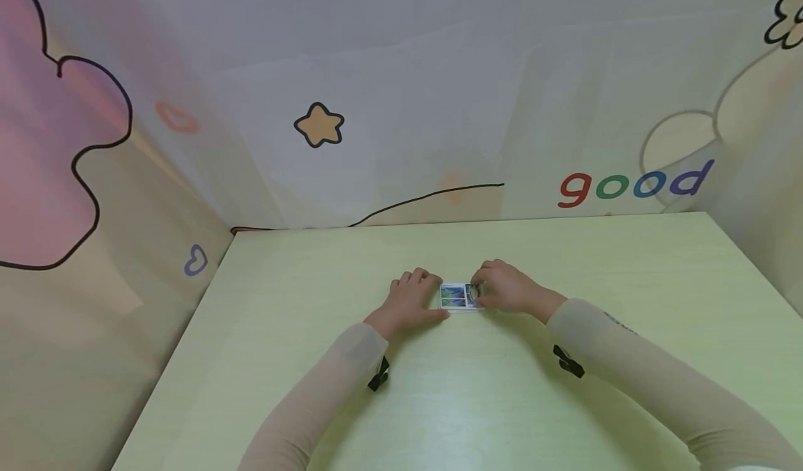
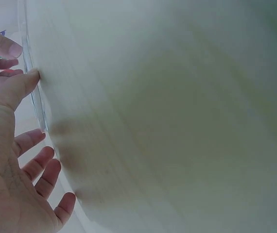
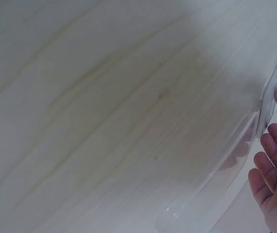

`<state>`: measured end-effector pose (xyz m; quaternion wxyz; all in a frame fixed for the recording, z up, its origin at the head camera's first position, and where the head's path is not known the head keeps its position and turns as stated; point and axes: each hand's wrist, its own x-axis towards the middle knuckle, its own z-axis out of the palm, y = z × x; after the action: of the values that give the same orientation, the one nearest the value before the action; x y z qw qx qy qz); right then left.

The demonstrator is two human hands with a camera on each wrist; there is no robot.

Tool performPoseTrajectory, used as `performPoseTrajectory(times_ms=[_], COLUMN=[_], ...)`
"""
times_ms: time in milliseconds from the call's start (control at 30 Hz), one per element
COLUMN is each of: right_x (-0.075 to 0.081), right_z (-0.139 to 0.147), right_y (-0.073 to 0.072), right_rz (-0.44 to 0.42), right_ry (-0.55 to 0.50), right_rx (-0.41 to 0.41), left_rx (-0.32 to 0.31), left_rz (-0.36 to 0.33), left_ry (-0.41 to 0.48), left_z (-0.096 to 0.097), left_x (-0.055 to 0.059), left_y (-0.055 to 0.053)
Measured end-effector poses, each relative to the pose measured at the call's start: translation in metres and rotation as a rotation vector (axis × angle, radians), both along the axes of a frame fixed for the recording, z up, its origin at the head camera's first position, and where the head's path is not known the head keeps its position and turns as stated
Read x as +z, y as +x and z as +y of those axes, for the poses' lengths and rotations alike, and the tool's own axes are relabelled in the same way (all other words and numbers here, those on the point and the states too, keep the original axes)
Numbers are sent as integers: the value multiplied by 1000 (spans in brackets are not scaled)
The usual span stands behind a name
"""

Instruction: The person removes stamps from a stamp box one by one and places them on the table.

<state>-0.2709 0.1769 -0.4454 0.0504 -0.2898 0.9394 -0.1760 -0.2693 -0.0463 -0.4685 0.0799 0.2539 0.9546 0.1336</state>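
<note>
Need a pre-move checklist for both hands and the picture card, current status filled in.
1. Picture card printed side up: ok, images show.
2. Left hand at its left end: ok.
3. Right hand at its right end: ok.
4. Card face fully uncovered: not ok, the right hand hides part.
5. Card flat against the table: cannot tell.
6. Clear strip separate from the card: cannot tell.

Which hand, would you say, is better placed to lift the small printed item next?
Probably the right hand: its fingers and thumb bend over the right end of the printed item, while the left hand has fingers spread beside the left end.
</note>
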Motion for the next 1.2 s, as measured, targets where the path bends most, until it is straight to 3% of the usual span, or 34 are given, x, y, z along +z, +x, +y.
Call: performPoseTrajectory(times_ms=[367,1200], right_x=[2,-2], right_z=[0,-1], right_y=[-3,-7], right_rz=[-84,-110], right_ry=[-17,-61], right_rx=[-18,-36], left_rx=[13,10], left_rz=[-13,-14], left_ry=[-3,-6], left_z=[1,0], left_x=[3,1], left_y=[1,0])
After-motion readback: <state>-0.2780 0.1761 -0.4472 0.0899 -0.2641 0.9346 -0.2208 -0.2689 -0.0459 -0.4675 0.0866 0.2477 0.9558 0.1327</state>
